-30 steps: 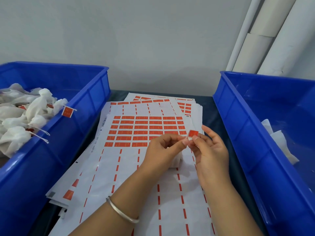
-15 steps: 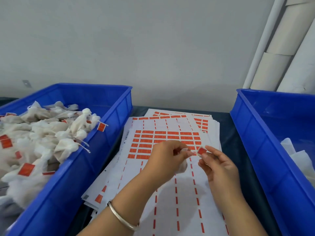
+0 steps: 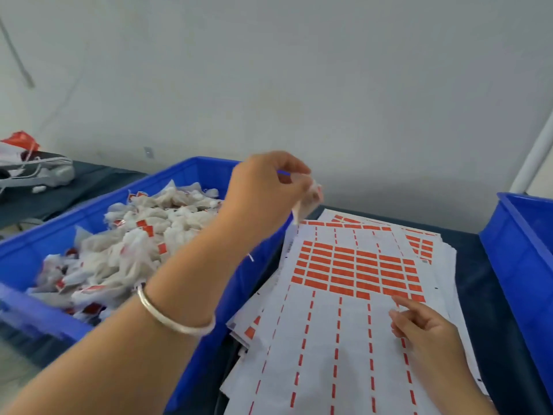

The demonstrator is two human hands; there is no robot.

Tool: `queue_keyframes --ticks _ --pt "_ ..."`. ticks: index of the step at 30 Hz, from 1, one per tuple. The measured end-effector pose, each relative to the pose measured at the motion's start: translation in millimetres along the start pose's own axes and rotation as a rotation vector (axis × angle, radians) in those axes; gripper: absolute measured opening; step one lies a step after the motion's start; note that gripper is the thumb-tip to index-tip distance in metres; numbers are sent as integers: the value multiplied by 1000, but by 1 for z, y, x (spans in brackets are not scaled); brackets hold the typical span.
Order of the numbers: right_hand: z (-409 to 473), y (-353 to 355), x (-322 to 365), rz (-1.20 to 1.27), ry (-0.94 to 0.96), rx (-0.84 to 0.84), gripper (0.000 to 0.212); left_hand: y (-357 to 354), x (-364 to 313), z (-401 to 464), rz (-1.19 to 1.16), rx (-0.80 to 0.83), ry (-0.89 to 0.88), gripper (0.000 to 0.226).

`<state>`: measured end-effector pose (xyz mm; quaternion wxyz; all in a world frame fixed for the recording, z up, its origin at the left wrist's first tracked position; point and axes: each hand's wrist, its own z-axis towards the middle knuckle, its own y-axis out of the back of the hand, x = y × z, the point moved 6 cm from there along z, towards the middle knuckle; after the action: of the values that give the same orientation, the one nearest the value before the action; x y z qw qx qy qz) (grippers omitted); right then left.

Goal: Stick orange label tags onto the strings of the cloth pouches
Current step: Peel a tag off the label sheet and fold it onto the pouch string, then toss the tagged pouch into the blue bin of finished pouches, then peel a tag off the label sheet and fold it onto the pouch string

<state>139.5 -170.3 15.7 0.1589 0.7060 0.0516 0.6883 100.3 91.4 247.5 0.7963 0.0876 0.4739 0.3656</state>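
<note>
Head view: the left hand [image 3: 266, 190] is up over the near corner of the left bin [image 3: 209, 172], fingers curled and pinching a small white pouch [image 3: 308, 199] that dangles at the fingertips, blurred, so whether its tag shows I cannot tell. Below it the bin is heaped with pouches [image 3: 134, 244], orange tags [image 3: 161, 248] dotted through the pile. Down at the right, the right hand [image 3: 425, 327] rests on the label sheet [image 3: 344, 324], fingers loosely bent and gripping nothing, fingertips just below the block of unused orange labels [image 3: 353, 271]. My read: the pouch is light, limp cloth, best pinched at the gathered neck or string; it will flop, never break. A label looks thin and sticky, so lift it by a corner. A second bin [image 3: 517, 250] sits at the right edge.
</note>
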Motion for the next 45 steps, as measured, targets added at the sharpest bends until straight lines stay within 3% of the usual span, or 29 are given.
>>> queue_keyframes --ticks 6,10,13,17,20,25,28,32,37,40,42,45 --pt "-11 -14 14 -230 55 47 23 58 64 48 236 -96 206 10" --pt "-12 -21 18 -354 79 40 24 69 118 62 183 -112 355 13" --pt "-13 -21 18 -397 79 32 23 57 151 63 169 -53 412 15" --pt "-13 -22 16 -393 96 41 22 40 182 59 347 58 450 8" --pt "-12 -22 14 -377 109 56 20 36 190 58 514 132 427 16" --pt "-9 -23 10 -426 129 61 17 29 192 51 775 388 381 32" --pt "-11 -25 12 -459 148 64 16 29 183 51 819 396 345 38" --pt "-17 -25 17 -581 161 59 15 20 143 58 668 290 243 43" --pt "-27 -39 35 -952 224 187 18 -17 62 45 239 146 103 39" --pt "-26 -34 64 -1039 262 260 13 -65 31 17 222 282 2 32" --pt "-25 -12 91 -1059 316 215 28 -104 22 -10 275 438 -50 27" --pt "-26 47 130 -1032 355 74 29 -154 27 -53 337 688 -108 27"
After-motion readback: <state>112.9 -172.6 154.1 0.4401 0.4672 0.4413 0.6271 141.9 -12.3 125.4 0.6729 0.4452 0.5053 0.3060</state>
